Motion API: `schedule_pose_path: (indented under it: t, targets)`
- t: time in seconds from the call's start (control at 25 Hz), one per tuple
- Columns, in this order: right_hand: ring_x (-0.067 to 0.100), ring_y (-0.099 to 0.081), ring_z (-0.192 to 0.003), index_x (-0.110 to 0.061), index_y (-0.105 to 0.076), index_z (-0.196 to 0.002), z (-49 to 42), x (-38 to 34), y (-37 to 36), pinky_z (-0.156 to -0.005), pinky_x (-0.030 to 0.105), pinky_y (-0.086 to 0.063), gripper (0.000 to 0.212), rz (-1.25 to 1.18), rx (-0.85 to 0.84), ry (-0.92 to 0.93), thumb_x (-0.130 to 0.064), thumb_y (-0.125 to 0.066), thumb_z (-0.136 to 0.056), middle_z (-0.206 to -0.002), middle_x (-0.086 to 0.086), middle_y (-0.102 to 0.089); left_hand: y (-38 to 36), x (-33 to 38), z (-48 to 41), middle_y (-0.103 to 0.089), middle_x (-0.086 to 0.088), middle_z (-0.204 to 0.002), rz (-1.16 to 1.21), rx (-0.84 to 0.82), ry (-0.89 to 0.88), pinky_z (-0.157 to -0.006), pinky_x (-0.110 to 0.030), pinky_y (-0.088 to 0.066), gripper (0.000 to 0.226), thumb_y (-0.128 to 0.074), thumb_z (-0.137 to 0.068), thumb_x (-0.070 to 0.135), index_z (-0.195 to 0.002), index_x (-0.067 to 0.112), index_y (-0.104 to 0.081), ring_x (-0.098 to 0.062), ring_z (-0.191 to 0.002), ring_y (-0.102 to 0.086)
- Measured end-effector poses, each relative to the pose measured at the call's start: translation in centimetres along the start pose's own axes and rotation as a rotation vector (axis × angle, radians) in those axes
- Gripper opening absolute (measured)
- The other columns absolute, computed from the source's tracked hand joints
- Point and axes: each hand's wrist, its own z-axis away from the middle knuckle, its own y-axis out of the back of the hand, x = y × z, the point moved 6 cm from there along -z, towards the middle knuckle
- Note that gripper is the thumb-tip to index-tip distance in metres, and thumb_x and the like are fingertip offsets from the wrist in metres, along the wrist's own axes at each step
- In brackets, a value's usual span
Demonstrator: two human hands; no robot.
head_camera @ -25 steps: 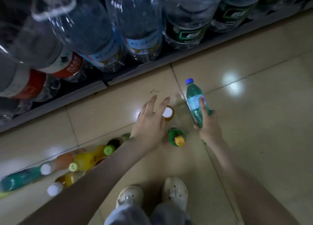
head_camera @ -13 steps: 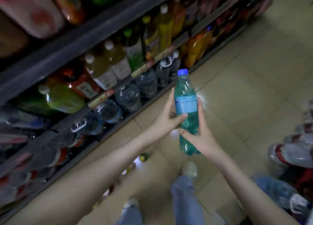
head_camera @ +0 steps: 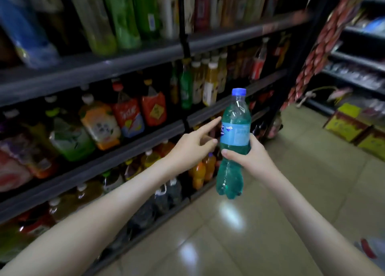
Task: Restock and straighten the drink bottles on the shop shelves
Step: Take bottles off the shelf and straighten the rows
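A teal Fanta bottle (head_camera: 234, 142) with a blue cap and pale blue label stands upright in mid-air in front of the shelves. My right hand (head_camera: 248, 157) grips it round the waist, below the label. My left hand (head_camera: 191, 145) is just left of the bottle, index finger stretched toward the label's edge, thumb near the bottle's side; whether it touches is unclear. The dark shelves (head_camera: 133, 134) on the left hold rows of drink bottles in orange, green, red and yellow.
Beige tiled floor (head_camera: 270, 223) runs along the shelf base. Yellow cartons (head_camera: 354, 126) sit on the floor at the right, under another shelving unit (head_camera: 358, 71). A red patterned hanging display (head_camera: 325, 38) stands at the shelf end. Wrapped bottles (head_camera: 373, 252) lie at bottom right.
The view has risen from the floor to the shelves. My right hand lifted the teal bottle from floor level to chest height. My left hand left the floor bottles and came beside it.
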Motion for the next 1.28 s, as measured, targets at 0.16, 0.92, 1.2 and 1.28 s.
schedule_pose_path:
  t: [0.16, 0.92, 1.2, 1.28]
  targets:
    - [0.008, -0.066, -0.095, -0.034, -0.055, -0.108, -8.7, -6.0, 5.4, -0.084, 0.034, -0.055, 0.049, -0.074, 0.003, 0.143, -0.024, -0.084, -0.069, -0.102, -0.011, -0.068, 3.6, 5.6, -9.0, -0.065, 0.014, -0.111, -0.161, 0.222, -0.095, -0.084, -0.016, -0.046, 0.056, -0.053, -0.095, 0.029, -0.143, 0.044, -0.03, -0.004, -0.097, -0.063]
    - [0.006, -0.064, -0.096, -0.02, -0.044, -0.126, -35.7, -18.4, 14.3, -0.077, 0.022, -0.055, 0.069, -0.383, -0.223, 0.648, -0.008, -0.081, -0.069, -0.107, -0.004, -0.062, 12.4, 12.8, -28.0, -0.051, 0.0, -0.136, -0.746, 0.998, -0.066, -0.096, -0.024, -0.039, 0.05, -0.054, -0.094, 0.02, -0.142, 0.019, -0.04, -0.018, -0.124, -0.048]
    - [0.001, -0.062, -0.098, -0.021, -0.037, -0.132, -39.4, -18.8, 15.6, -0.071, 0.011, -0.052, 0.077, -0.414, -0.191, 0.665, -0.009, -0.081, -0.07, -0.113, -0.005, -0.059, 13.6, 16.8, -34.9, -0.059, -0.015, -0.125, -1.184, 1.099, -0.128, -0.106, -0.056, -0.027, 0.057, -0.065, -0.078, 0.019, -0.134, 0.015, -0.051, -0.035, -0.123, -0.05]
    - [0.0, -0.061, -0.098, -0.025, -0.038, -0.131, -40.0, -18.6, 16.0, -0.074, 0.012, -0.052, 0.078, -0.397, -0.162, 0.657, -0.013, -0.082, -0.068, -0.113, -0.007, -0.06, 14.8, 18.7, -37.6, -0.056, -0.021, -0.126, -1.213, 1.085, -0.17, -0.104, -0.056, -0.031, 0.06, -0.068, -0.078, 0.011, -0.135, 0.013, -0.05, -0.039, -0.121, -0.05]
